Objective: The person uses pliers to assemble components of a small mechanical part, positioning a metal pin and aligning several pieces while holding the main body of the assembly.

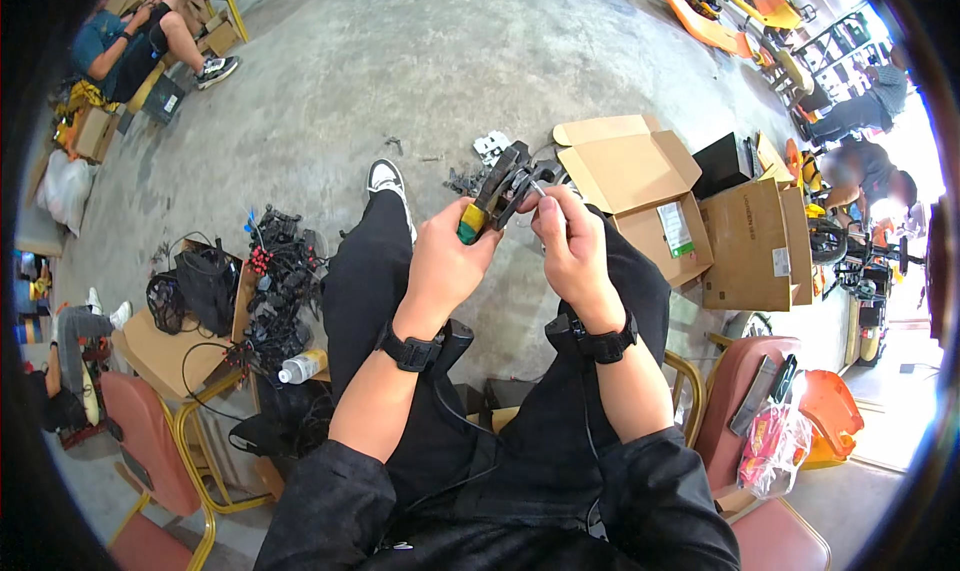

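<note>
My left hand [450, 256] is closed around a yellow-and-green grip [470, 221], which looks like the handle of a tool. Above it, a dark metal-and-black jointed part [512, 176] sticks out between my two hands; I cannot make out where the tool ends and the part begins. Thumb and fingers of my right hand [575, 246] pinch a small silvery piece [541, 188] at the part's right side. Both hands are held above the floor, in front of my knees. Each wrist carries a black strapped device.
White and black small parts [490, 149] lie on the concrete beyond my hands. Open cardboard boxes [745, 241] stand at the right, and black cabled parts [275, 291] are heaped at the left beside a bottle [302, 367]. Chairs [140, 431] flank me; other people sit or bend farther off.
</note>
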Available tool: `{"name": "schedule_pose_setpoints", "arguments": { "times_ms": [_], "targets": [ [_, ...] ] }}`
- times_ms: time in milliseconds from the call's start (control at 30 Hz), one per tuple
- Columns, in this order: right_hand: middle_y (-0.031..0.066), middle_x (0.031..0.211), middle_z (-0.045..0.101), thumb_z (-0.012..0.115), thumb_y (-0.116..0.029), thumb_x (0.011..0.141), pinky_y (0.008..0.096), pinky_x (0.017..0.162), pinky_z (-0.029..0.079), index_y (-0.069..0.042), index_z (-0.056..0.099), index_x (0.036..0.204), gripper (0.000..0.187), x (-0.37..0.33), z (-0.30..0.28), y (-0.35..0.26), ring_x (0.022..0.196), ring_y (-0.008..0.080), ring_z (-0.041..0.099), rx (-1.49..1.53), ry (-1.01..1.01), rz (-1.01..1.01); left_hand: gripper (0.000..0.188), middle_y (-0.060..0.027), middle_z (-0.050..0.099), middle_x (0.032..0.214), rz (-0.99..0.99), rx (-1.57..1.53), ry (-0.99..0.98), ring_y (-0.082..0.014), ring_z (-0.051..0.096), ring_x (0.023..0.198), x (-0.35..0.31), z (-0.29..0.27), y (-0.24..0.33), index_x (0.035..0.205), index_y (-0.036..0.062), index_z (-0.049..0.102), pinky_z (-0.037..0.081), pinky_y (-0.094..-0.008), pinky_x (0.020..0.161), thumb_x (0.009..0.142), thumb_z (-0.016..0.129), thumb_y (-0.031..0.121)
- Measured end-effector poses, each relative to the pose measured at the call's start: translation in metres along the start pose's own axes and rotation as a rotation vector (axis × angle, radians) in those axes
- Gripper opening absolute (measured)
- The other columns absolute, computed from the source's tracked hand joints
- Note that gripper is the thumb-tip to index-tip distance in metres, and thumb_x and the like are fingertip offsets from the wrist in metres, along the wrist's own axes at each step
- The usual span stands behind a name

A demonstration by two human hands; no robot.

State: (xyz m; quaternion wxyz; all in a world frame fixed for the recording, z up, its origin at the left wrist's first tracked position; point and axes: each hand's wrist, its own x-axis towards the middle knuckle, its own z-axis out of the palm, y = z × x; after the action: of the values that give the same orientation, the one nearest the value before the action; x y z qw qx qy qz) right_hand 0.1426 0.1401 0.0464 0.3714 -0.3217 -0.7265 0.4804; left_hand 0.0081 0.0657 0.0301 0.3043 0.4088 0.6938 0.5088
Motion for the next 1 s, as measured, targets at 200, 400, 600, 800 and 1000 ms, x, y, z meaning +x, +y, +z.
{"name": "schedule_pose_setpoints", "arguments": {
  "times_ms": [200,400,600,800,1000],
  "targets": [
    [-0.0054,0.059,0.039,0.043,-0.017,0.097,0.0207,0.051,0.028,0.000,0.059,0.091,0.024,-0.001,-0.001,-0.003,0.055,0.0033,0.031,0.023,-0.021,-0.004,0.023,-0.0137,0.063,0.069,-0.031,-0.037,-0.006,-0.0189,0.057,0.058,0.001,0.003,-0.006,0.093,-0.0008,0.062,0.046,-0.0315,0.059,0.075,0.068,0.013],
    [0.0053,0.058,0.049,0.049,-0.012,0.092,0.0253,0.048,0.036,-0.002,0.058,0.091,0.013,0.000,-0.002,-0.002,0.049,0.0100,0.043,-0.083,-0.029,-0.040,0.024,-0.0146,0.063,0.068,-0.061,-0.007,-0.030,-0.0206,0.059,0.058,0.001,-0.001,-0.001,0.092,-0.0011,0.063,0.046,-0.0325,0.059,0.075,0.068,0.014],
    [0.0124,0.066,0.057,0.058,-0.009,0.084,0.0336,0.051,0.043,-0.003,0.058,0.087,0.007,0.009,-0.010,0.001,0.056,0.0263,0.055,-0.515,0.023,-0.413,0.022,-0.0124,0.061,0.066,-0.025,0.076,-0.015,-0.0184,0.056,0.059,0.001,-0.001,0.003,0.089,-0.0024,0.062,0.045,-0.0312,0.057,0.074,0.068,0.012],
    [0.0122,0.065,0.057,0.059,-0.009,0.083,0.0348,0.053,0.044,-0.002,0.059,0.084,0.007,0.009,-0.009,0.008,0.059,0.0304,0.057,-0.374,0.019,-0.342,0.023,-0.0153,0.061,0.068,-0.035,0.131,-0.018,-0.0236,0.057,0.063,0.001,-0.003,0.004,0.089,-0.0022,0.062,0.046,-0.0328,0.059,0.073,0.069,0.012],
    [0.0056,0.056,0.050,0.055,-0.014,0.090,0.0278,0.050,0.039,-0.001,0.059,0.084,0.015,0.005,-0.006,-0.004,0.049,0.0155,0.048,-0.149,-0.080,-0.006,0.026,-0.0217,0.063,0.073,-0.023,0.117,-0.003,-0.0383,0.062,0.072,0.002,-0.004,0.002,0.089,-0.0021,0.062,0.048,-0.0389,0.061,0.072,0.070,0.015]
  ]
}}
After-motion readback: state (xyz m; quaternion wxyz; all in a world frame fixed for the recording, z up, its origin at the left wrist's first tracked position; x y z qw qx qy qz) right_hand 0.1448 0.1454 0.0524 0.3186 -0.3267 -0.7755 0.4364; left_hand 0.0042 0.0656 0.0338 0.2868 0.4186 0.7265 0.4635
